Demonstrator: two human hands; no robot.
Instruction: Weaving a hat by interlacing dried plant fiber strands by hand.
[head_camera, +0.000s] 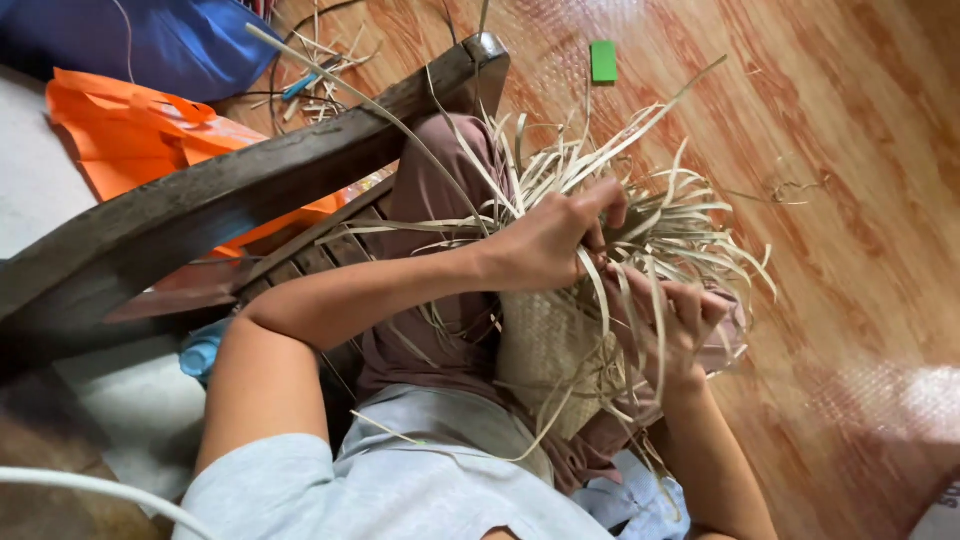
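On my lap, between my hands, sits the woven piece (545, 350): its lower part looks like finished tight matting, while many pale flat strips (640, 210) above still fan out loose. My left hand (550, 240) pinches a bunch of strips; my right hand (680, 325) curls around others, stiff and ribbon-like.

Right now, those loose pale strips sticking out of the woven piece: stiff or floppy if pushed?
Probably springy rather than limp: the loose strips fan outward and arch in curves instead of hanging straight. Likely very light, being thin and flat. Where the left hand and right hand grip them near the woven piece, they bend without visible snapping, so apparently flexible.
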